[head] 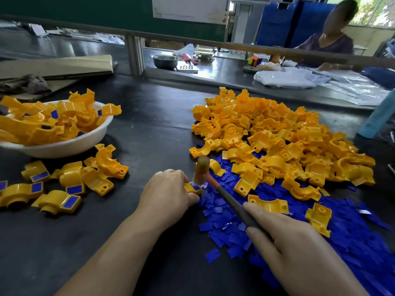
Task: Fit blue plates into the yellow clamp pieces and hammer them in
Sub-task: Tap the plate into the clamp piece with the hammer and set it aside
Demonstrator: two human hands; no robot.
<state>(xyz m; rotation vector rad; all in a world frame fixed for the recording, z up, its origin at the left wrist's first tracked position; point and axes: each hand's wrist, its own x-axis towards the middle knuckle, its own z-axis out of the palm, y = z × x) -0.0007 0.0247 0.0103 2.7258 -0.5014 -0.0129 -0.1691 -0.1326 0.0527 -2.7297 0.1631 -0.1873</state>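
Your right hand (284,238), nearest the near edge of the bench (149,124) on its right side, grips the dark handle of the hammer (230,199). The thumb lies on top of the handle and the fingers (258,231) close round it from below. The handle slants up and to the left, and its blurred head sits just over the work; whether it is touching cannot be told.

Your left hand (168,193), towards the middle of the bench, has its fingers curled over one yellow clamp piece (192,188) and holds it down on the bench top. A blue plate shows in the end of the piece that faces the hammer head.

The loose blue plates (224,218) spread from beside that piece towards the near right corner, with a few yellow pieces lying on them. Behind them, towards the far right corner, rises the heap of unfitted clamp pieces (277,133).

At the left edge stands a white bowl (64,146) piled with yellow pieces, some showing blue plates. Just in front of it, several fitted pieces (70,182) lie on the bench top with blue plates in their flat ends.

Beyond the far edge, a second person (329,39) sits at another surface with clear plastic bags (288,79) and a metal bowl (165,60).
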